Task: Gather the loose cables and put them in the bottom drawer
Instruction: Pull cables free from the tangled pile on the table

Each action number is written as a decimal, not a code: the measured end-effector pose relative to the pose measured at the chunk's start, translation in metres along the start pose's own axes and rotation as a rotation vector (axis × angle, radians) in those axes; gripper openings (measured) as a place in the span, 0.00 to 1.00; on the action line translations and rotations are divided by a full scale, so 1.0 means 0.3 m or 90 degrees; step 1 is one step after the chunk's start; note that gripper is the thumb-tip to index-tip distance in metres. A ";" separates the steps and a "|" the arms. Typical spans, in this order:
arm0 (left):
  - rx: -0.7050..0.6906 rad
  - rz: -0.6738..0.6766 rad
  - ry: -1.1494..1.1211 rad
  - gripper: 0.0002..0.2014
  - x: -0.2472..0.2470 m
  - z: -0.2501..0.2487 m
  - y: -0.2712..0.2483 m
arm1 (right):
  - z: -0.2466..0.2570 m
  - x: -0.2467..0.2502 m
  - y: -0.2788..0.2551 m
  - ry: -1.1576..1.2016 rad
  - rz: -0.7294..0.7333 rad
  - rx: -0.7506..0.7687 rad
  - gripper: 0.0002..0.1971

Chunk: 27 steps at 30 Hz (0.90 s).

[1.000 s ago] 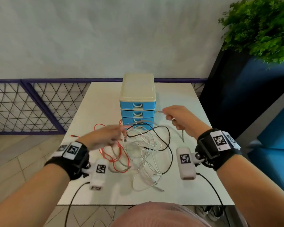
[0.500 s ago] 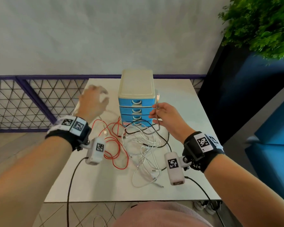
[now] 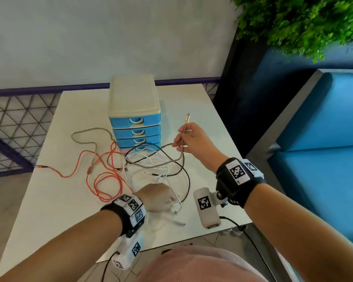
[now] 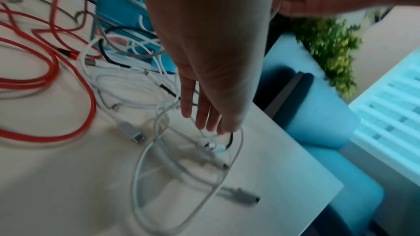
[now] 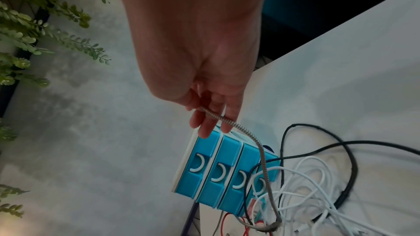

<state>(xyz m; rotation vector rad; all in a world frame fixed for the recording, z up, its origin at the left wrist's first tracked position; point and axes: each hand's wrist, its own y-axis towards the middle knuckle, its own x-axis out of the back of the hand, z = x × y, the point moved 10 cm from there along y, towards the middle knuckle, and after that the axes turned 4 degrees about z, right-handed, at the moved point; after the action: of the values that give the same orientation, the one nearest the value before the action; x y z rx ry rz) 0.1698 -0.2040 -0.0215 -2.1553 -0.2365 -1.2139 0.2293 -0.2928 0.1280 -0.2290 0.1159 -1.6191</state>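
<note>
A tangle of loose cables lies on the white table (image 3: 49, 200) in front of a cream and blue drawer unit (image 3: 134, 98). All drawers are closed, and cables lie against the bottom drawer (image 3: 140, 149). My right hand (image 3: 181, 139) pinches a braided grey cable (image 3: 171, 161) near its gold plug and holds it upright beside the drawers. The right wrist view shows the fingers (image 5: 211, 123) curled round the braided cable (image 5: 261, 150). My left hand (image 3: 172, 202) is down at the white cables (image 3: 151, 167) near the front edge. Its fingertips (image 4: 213, 128) pinch a white cable (image 4: 147, 150).
A red cable (image 3: 102, 186) loops at the left of the pile, a black cable (image 3: 186, 180) at the right. A brownish cable (image 3: 84, 133) lies left of the drawers. A blue bench (image 3: 324, 149) and a plant (image 3: 304, 21) stand to the right, a mesh railing (image 3: 12, 123) to the left.
My left hand came down from the back left beside the drawers to the white cables at the front. My right hand still holds the braided cable, now a little further right.
</note>
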 end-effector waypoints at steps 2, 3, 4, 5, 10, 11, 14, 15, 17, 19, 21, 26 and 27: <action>-0.020 -0.013 0.044 0.08 -0.026 -0.011 0.030 | -0.009 0.004 -0.010 -0.030 0.000 -0.007 0.10; -0.019 -0.029 0.062 0.09 -0.031 -0.009 0.043 | -0.013 0.005 -0.014 -0.036 0.002 -0.010 0.10; -0.018 -0.049 0.083 0.10 -0.037 -0.006 0.055 | -0.014 0.005 -0.020 -0.043 0.006 -0.013 0.10; -0.012 -0.063 0.102 0.13 -0.042 -0.002 0.067 | -0.016 0.006 -0.024 -0.052 0.008 -0.014 0.10; 0.015 -0.090 0.133 0.12 -0.019 -0.011 0.105 | -0.019 0.022 -0.030 -0.117 0.010 -0.014 0.10; 0.030 -0.089 0.124 0.11 0.003 -0.007 0.105 | -0.017 0.027 -0.027 -0.134 0.006 -0.010 0.10; 0.056 -0.107 0.042 0.07 0.116 0.016 0.084 | 0.018 0.035 -0.024 -0.247 -0.001 0.037 0.09; 0.062 -0.110 0.001 0.07 0.168 0.026 0.066 | 0.030 0.030 -0.020 -0.300 0.006 0.062 0.12; 0.046 -0.127 -0.097 0.08 0.286 0.036 0.018 | 0.046 0.009 -0.008 -0.356 0.021 0.100 0.13; 0.020 -0.169 -0.137 0.08 0.424 0.028 -0.046 | 0.042 -0.013 0.017 -0.353 0.036 0.108 0.13; 0.026 -0.236 -0.135 0.06 0.565 0.034 -0.123 | 0.036 -0.047 0.045 -0.330 0.058 0.103 0.14; 0.079 -0.422 -0.291 0.03 0.823 0.141 -0.323 | 0.108 -0.150 0.067 -0.118 0.105 0.143 0.15; 0.080 -0.471 -0.328 0.02 0.857 0.160 -0.360 | 0.140 -0.175 0.059 -0.077 0.120 0.161 0.16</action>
<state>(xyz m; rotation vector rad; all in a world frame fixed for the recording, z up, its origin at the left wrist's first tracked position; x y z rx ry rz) 0.2983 -0.1295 0.2195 -2.2987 -1.3849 -0.9213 0.2583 -0.2391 0.1609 -0.1165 -0.1550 -1.4124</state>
